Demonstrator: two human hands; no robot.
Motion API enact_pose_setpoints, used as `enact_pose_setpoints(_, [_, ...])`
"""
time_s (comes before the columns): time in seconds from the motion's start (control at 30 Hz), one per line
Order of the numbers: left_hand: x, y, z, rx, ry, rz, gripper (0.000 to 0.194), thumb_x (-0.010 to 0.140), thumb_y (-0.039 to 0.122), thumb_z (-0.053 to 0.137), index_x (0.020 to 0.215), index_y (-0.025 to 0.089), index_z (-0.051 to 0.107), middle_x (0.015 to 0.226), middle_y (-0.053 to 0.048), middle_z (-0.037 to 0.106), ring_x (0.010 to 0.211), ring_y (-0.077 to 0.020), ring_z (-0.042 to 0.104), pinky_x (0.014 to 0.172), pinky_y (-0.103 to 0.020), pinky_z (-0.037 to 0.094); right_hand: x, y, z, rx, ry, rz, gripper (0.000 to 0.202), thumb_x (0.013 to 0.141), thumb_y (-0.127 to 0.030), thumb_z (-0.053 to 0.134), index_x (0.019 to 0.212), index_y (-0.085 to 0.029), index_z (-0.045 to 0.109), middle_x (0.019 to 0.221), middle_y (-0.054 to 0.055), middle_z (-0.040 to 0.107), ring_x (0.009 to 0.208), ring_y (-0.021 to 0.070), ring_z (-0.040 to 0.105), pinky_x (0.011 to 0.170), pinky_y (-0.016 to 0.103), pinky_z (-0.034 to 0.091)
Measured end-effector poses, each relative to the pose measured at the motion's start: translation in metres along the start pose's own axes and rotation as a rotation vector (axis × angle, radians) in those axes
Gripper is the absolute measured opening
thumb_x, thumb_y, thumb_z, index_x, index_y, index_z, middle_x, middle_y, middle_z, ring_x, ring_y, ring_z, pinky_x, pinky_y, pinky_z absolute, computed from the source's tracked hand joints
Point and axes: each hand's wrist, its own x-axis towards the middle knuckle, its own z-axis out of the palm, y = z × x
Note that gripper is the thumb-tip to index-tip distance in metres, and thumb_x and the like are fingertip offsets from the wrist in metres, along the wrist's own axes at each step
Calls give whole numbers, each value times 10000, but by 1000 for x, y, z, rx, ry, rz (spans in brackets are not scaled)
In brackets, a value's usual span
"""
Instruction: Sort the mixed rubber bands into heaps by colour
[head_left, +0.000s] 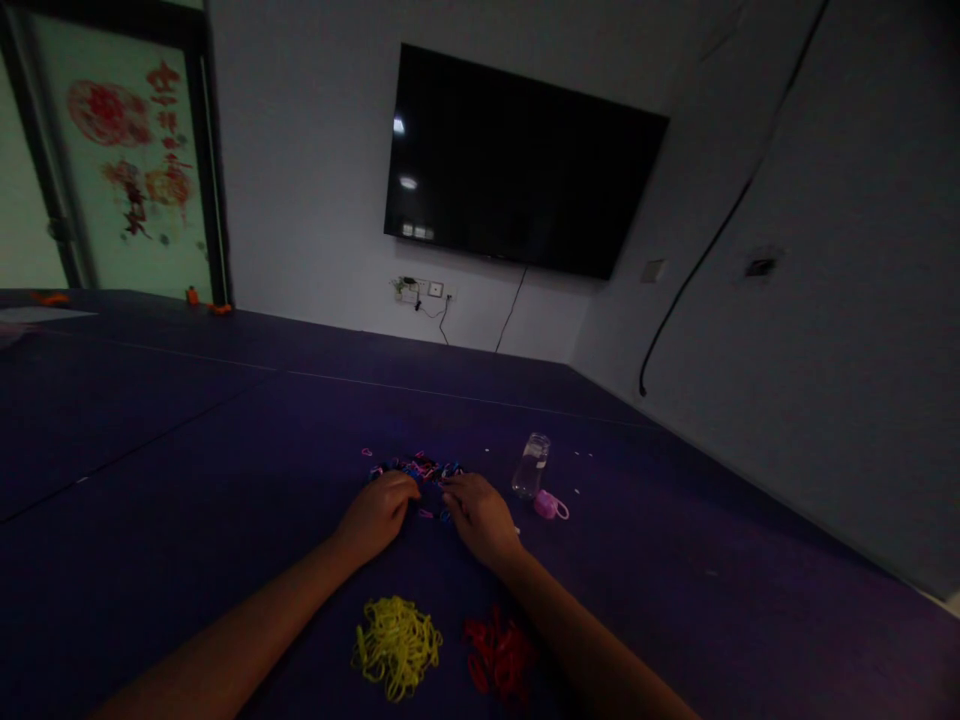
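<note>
A loose pile of mixed blue, pink and dark rubber bands [421,466] lies on the dark purple surface in front of me. My left hand [386,505] rests at the pile's near left edge, fingers bent over and thumb apart from them. On the near right edge is my right hand [480,515], its fingers reaching onto the bands with the thumb apart. No band shows clearly held in either hand; the fingertips are small and dim. Closer to me, between my forearms, sit a heap of yellow rubber bands [398,645] and a heap of red rubber bands [500,652].
Right of my right hand, a clear bottle [531,466] lies beside a pink cap with a loop [550,505]. Small white scraps are scattered nearby. The purple surface [225,440] runs back to a wall with a black television [525,165]. A dark cable [701,265] hangs at right.
</note>
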Motion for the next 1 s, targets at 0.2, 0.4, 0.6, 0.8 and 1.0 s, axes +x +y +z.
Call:
enact_pose_setpoints(0.2, [-1,1,3,221,-122,59,311,823,109,450,1043,209,645,1179,-75,615,1187,-259,443,991,-458,328,-1,2,7,-58,-132,-78,383,917,-328,378,1253,-202,512,1297,71,515,1246,239,389,1007,420,333])
enact_pose_setpoints(0.4, [-2,-5,7,232,-209,18,328,878,240,438,1178,227,572,1276,-69,558,1282,-262,348,1022,-484,276,-2,1,6,-69,-203,-31,445,917,-374,367,1323,-206,434,1362,80,446,1287,243,340,1028,441,313])
enact_pose_setpoints(0.6, [-3,-11,9,207,-216,-1,316,885,274,439,1160,223,585,1261,-74,569,1274,-272,365,1017,-479,292,-2,1,6,-45,-204,-29,429,918,-368,370,1302,-202,463,1323,84,491,1274,247,359,1033,442,304])
enact_pose_setpoints(0.8, [-2,-9,9,244,-128,34,246,843,187,484,1032,199,640,1112,-81,633,1145,-248,486,986,-418,353,1,3,6,-11,-186,-68,350,914,-331,390,1192,-209,564,1236,72,563,1200,226,444,1006,392,340])
enact_pose_setpoints(1.0, [-3,-11,10,271,-124,35,247,829,161,487,1019,179,644,1155,-101,611,1141,-255,489,981,-421,365,-1,2,7,-27,-172,-37,367,908,-335,406,1231,-217,533,1280,70,524,1221,224,415,1013,395,333])
